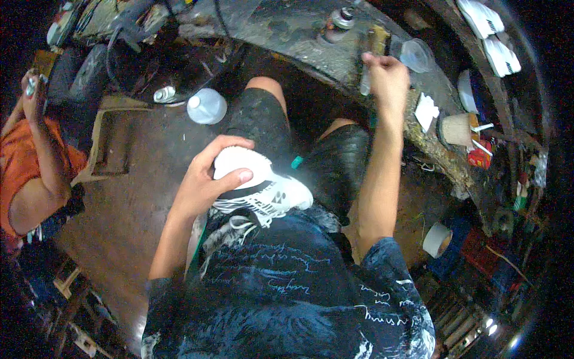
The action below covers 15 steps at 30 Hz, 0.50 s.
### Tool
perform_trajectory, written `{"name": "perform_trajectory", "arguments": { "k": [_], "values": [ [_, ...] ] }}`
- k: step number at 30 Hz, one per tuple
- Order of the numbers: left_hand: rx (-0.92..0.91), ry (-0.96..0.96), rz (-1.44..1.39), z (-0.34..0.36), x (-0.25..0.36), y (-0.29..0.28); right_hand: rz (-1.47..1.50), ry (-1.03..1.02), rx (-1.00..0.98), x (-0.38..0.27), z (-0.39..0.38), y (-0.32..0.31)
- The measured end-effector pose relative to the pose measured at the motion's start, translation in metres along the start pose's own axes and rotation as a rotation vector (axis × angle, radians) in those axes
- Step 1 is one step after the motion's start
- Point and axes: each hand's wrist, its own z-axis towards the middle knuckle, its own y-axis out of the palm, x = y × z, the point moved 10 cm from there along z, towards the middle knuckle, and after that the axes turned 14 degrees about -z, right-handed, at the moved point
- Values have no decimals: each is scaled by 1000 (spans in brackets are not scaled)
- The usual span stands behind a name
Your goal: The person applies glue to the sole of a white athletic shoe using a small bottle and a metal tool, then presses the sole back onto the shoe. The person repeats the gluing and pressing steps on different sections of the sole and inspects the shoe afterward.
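My left hand (215,176) grips a white sneaker (272,194) with black stripes and hanging white laces, held on my lap with its white sole turned partly up. My right hand (385,78) reaches up to the dark bench (281,30), its fingers closed on a thin, pale tool (365,81), partly blurred and hard to make out. A yellowish piece (378,39) is just beyond those fingers, beside a clear plastic container (415,55). A dark can (338,24) with a metal top stands farther left on the bench.
A co-worker (33,167) in orange sits at the left, hands raised with a small object. A translucent jug (206,106) stands on the floor beyond my knees. At the right are white crumpled paper (426,110), a beige cup (454,130) and white shoes (499,54) on a ledge.
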Motion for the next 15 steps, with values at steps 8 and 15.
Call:
{"name": "perform_trajectory", "arguments": {
  "k": [8,15],
  "values": [
    [-16,-109,-22,-2,-18,-6,1479,-119,-669,-20,-170,8],
    [-11,-103,9,-4,-12,-3,1572,-62,-610,-45,-226,27]
  ]
}}
